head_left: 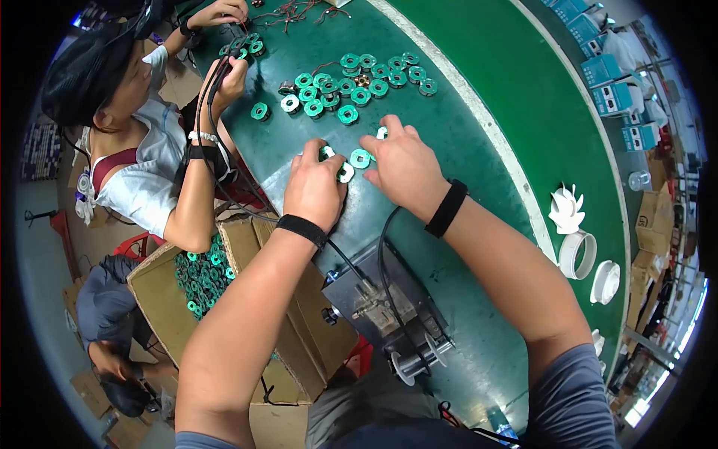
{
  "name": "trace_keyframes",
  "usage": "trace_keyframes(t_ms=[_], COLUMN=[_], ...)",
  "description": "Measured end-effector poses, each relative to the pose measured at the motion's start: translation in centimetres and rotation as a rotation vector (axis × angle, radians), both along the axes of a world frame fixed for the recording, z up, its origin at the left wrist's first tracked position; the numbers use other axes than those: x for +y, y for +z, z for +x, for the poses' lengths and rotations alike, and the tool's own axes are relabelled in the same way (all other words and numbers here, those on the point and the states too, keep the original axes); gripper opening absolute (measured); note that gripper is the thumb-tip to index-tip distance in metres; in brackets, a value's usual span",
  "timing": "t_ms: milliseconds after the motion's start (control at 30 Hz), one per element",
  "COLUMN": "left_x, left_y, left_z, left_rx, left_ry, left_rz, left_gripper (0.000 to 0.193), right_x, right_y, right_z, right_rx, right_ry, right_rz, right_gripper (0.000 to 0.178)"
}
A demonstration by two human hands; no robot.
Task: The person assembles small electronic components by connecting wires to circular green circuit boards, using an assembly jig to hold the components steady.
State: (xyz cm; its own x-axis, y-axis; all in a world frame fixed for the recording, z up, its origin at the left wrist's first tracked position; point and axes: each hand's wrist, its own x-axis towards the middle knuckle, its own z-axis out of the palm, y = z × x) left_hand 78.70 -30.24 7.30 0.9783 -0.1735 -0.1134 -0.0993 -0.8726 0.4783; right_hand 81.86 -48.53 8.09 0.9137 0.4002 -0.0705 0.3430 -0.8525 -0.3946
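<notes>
My left hand [314, 183] is closed, fingers curled over green ring-shaped motor stators on the green tabletop; one stator [345, 173] peeks out beside the thumb, another at the fingertips. To its right my right hand [404, 165] curls its fingers and thumb around a similar stator [360, 158]; a further one [382, 132] shows partly under its fingertips. Both wrists wear black bands. Beyond the hands lies a loose group of several green stators [360, 96], some with copper windings showing. A single stator [259, 111] lies apart at the left.
Between my forearms stands a dark box-shaped machine [385, 292] with cables and a wire spool [407, 367]. An open cardboard box [247, 247] of stators is at the left. A co-worker's hand [232, 78] is near stators at far left. White parts [577, 254] lie on the right.
</notes>
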Motion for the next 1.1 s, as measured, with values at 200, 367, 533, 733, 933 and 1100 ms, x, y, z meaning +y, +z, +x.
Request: trace_keyframes(t_ms=[200,367,533,733,933,1100], left_x=[0.2,1.5,4.1,8.0,11.4,12.9], left_y=[0.3,1.7,4.6,8.7,10.6,12.2], left_z=[-0.4,-1.6,-4.1,-9.1,-14.0,-16.1], left_rx=[-0.019,-0.034,-0.061,-0.027,0.083,0.091], left_ry=[-0.005,0.046,0.081,0.127,0.234,0.275], left_rz=[-0.036,-0.109,-0.161,-0.147,-0.088,-0.09], left_gripper=[0.04,0.041,0.038,0.041,0.046,0.042], right_x=[0.1,0.1,0.0,0.3,2.5,3.4], right_y=[-0.7,0.0,1.2,0.2,0.5,0.1], right_z=[-0.1,-0.2,-0.7,0.4,0.5,1.0], right_rx=[0.008,0.057,0.058,0.197,0.126,0.123], right_ry=[0.033,0.038,0.015,0.044,0.002,-0.022], right_rz=[0.007,-0.018,-0.052,-0.117,-0.076,-0.026], right_gripper=[0.031,0.051,0.071,0.074,0.066,0.049])
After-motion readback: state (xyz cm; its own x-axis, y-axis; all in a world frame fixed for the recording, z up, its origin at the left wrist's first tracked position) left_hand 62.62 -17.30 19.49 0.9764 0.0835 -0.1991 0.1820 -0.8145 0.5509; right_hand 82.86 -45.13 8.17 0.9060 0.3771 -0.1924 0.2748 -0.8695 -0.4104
